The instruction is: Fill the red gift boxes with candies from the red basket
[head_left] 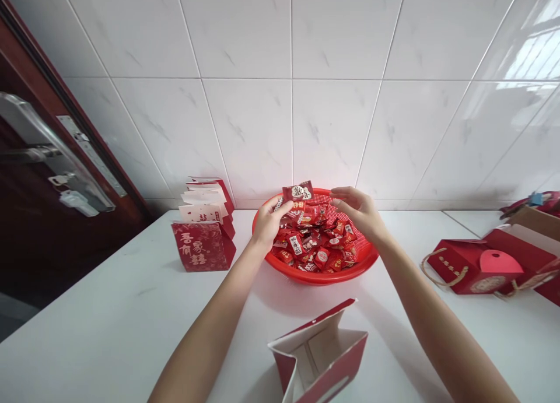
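Observation:
Over the left side of a red plastic basket point(321, 279), my left hand point(268, 222) is closed on a dark red wrapped candy point(299, 192), pinched between thumb and fingers. Another wrapper edge shows by its fingertips. My right hand point(359, 211) is above the basket's right rim, thumb and fingers apart, with nothing visible in it. Several red wrapped candies point(321, 256) lie heaped in the basket. In front of it stands a red paper box point(321, 356) with its top open; its white inside shows nothing in it, though the bottom edge is cut off.
At the left of the white table point(131, 286) stand several red paper boxes point(203, 245) in a row. To the right are red gift boxes point(476, 269) with rope handles. A tiled wall point(332, 135) rises behind, and a dark door point(35, 187) with keys is far left.

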### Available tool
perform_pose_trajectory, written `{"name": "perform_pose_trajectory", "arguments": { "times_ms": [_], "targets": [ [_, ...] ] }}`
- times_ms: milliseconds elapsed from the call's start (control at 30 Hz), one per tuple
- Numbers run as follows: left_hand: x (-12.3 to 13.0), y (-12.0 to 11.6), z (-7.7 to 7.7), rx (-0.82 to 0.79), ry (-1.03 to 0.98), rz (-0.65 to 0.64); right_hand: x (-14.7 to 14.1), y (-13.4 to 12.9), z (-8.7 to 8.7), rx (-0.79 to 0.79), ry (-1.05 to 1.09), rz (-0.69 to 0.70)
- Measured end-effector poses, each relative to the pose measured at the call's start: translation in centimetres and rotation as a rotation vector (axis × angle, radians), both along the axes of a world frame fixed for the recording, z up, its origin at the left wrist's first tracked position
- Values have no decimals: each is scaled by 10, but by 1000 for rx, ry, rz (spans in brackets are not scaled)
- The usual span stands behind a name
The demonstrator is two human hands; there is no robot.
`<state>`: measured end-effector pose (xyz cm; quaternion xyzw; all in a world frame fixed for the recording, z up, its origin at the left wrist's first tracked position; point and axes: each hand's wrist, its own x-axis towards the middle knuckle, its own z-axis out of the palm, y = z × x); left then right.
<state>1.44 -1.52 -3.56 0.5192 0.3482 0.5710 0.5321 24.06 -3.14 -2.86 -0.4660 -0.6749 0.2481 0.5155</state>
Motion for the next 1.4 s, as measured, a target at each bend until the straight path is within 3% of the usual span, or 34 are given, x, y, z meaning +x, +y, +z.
{"name": "perform_pose_trajectory", "arguments": {
  "times_ms": [100, 167, 367, 567, 700, 1067, 1167, 1267, 1400],
  "targets": [
    [-2, 5, -1, -63, -111, 97, 10, 28, 1, -158, -437, -83],
    [-2, 7, 0, -86, -138, 110, 8, 46, 0, -215, -603, -78],
    [-2, 6, 1, -108, -176, 116, -29, 67, -9, -322, -882, 154],
    [-2, 7, -1, -99, -152, 112, -70, 54, -9, -300, -962, 373],
    [-1, 7, -1, -99, -149, 104, -79, 50, -10, -294, -1058, 415],
    [-1, 6, -1, -119, -193, 126, -55, 52, -1, -248, -1122, -93],
    [-1, 6, -1, -109, -196, 118, -56, 51, 0, -176, -1105, -165],
    [-1, 6, -1, -94, -191, 118, -58, 48, 0, -85, -1083, -84],
    [0, 6, -1, -92, -198, 122, -64, 44, -4, -70, -1069, 168]
  ]
}}
